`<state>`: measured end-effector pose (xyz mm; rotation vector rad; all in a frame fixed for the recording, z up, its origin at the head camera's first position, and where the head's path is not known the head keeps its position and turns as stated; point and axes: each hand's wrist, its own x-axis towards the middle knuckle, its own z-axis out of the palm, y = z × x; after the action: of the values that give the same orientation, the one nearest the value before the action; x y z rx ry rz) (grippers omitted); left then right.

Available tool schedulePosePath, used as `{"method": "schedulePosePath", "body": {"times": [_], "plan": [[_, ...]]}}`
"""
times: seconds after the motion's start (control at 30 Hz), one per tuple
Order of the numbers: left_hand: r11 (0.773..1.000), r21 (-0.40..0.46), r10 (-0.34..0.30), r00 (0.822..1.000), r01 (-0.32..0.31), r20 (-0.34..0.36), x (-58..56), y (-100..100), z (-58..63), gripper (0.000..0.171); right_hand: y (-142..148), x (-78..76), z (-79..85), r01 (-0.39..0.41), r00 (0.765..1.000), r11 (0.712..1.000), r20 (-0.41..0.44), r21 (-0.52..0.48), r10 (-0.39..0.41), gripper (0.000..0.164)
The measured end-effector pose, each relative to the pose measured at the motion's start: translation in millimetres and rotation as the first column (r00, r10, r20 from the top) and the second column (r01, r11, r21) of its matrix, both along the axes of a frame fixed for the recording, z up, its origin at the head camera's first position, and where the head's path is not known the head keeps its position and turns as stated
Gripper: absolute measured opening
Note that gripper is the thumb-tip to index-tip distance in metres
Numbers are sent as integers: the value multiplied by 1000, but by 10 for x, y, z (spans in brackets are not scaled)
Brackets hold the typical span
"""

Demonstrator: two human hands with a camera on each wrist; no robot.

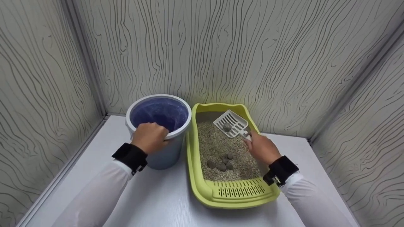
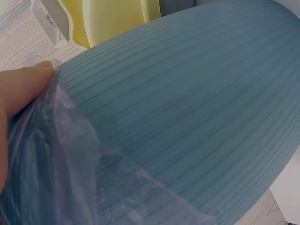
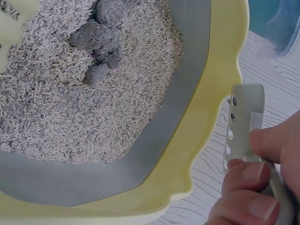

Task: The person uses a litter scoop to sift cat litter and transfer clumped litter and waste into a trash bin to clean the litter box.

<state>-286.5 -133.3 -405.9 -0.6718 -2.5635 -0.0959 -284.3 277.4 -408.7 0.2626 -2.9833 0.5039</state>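
Note:
My left hand (image 1: pixel 150 138) grips the near rim of a blue-grey bin (image 1: pixel 164 156) with a white rim. In the left wrist view, thumb and fingers sit at the edge of the ribbed bin (image 2: pixel 187 103), where a thin translucent liner bag (image 2: pixel 61 122) hangs over. The right hand (image 1: pixel 263 148) holds a white slotted litter scoop (image 1: pixel 242 121) by its handle. One grey clump (image 1: pixel 226 127) rests on the scoop, which is above the far part of a yellow-green litter box (image 1: pixel 195 157). Several grey clumps (image 1: pixel 222 166) lie on the pellet litter (image 1: pixel 211 142) nearer me.
Bin and litter box stand side by side on a white table (image 1: pixel 157 198). Behind them rises a panel wall (image 1: pixel 195 47) with a wood-grain pattern, and similar panels close off both sides. A slotted step (image 1: pixel 241 190) forms the box's near end.

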Motion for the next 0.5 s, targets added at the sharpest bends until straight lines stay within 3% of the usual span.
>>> {"method": "schedulePosePath", "body": {"times": [0.3,0.5], "plan": [[1000,-2,17,999,-17,33,5,-7,6,45,16,28,-88,-42,999,999,16,-27,43,18],[1000,-3,13,999,-13,31,10,-3,10,43,7,22,-111,-76,997,997,22,-32,76,18]]}}
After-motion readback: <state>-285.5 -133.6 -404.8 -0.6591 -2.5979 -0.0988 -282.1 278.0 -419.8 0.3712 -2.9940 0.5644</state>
